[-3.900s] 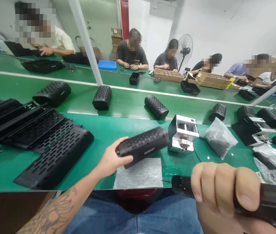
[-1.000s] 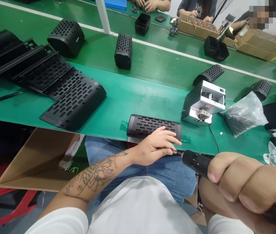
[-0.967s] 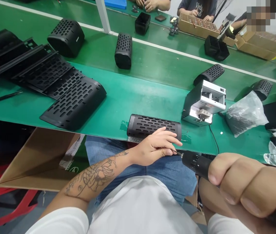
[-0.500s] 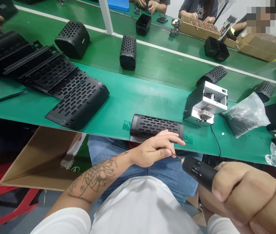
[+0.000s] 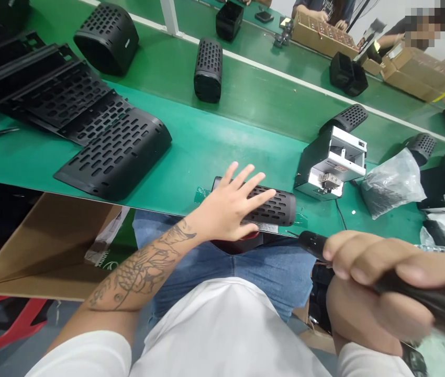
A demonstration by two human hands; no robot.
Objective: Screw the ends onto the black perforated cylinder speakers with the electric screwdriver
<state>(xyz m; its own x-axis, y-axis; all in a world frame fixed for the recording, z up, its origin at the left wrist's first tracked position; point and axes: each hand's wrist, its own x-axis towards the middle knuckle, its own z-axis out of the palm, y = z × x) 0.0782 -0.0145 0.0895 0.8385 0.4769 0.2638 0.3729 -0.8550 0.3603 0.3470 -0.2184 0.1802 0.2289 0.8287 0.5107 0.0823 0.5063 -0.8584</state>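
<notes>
A black perforated speaker shell (image 5: 275, 208) lies lengthwise at the near edge of the green bench (image 5: 191, 157). My left hand (image 5: 228, 207) rests flat on top of it, fingers spread apart. My right hand (image 5: 367, 275) is closed around a black electric screwdriver (image 5: 314, 243), whose thin bit points left toward the shell's right end, just below the bench edge.
A small white and black screw feeder box (image 5: 334, 165) stands right of the shell, beside a plastic bag of parts (image 5: 393, 183). Curved black grille panels (image 5: 116, 157) are stacked at left. More shells (image 5: 208, 69) lie on the belt behind. An open cardboard box (image 5: 45, 246) sits below left.
My left hand has let go of the screwdriver bit, opened and moved up onto the shell. The screwdriver has shifted slightly up toward the bench edge.
</notes>
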